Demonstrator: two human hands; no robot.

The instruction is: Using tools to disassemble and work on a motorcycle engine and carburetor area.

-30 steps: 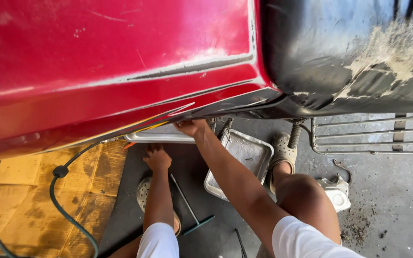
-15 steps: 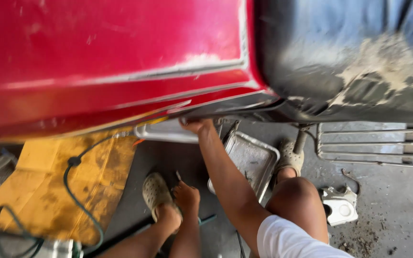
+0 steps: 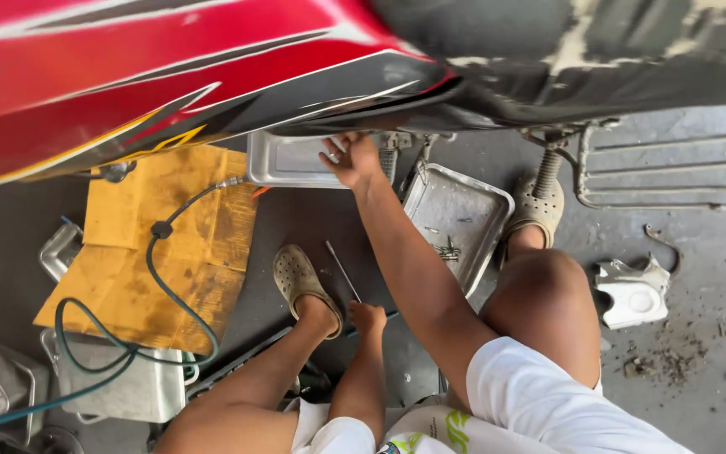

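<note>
- R hand (image 3: pixel 353 160) is stretched fwd, fingers spread loose, up against the underside edge of the red bodywork panel (image 3: pixel 128 76) and over the near rim of a metal tray (image 3: pixel 283 161). Not gripping anything I can see; whether fingertips touch a fastener under the panel – can't tell, it's in shadow.
- L hand (image 3: pixel 369 318) is low betw. the knees, down on the floor, curled at the near end of a thin rod-like tool (image 3: pixel 342 271) lying on the concrete. Looks closed on it, but the grip itself is hidden, so can't say for sure.
- Tool: slim, stiff metal, light; prob. slick w/ grease. Best taken at the near end by the hand, not mid-shaft.
- 2nd tray (image 3: pixel 457 227) sits just right of the R forearm, tilted, w/ a few small screws (image 3: pixel 447 249) inside – tiny, easy to scatter, pinch w/ fingertips.
- Trays: thin sheet metal, light, rigid; lift by the rolled rim.
- Left side: cardboard sheet (image 3: pixel 170 244) on floor w/ a dark hose (image 3: pixel 155 277) across it.
- Right: white plastic part (image 3: pixel 632 294) on the concrete, well apart.
</note>
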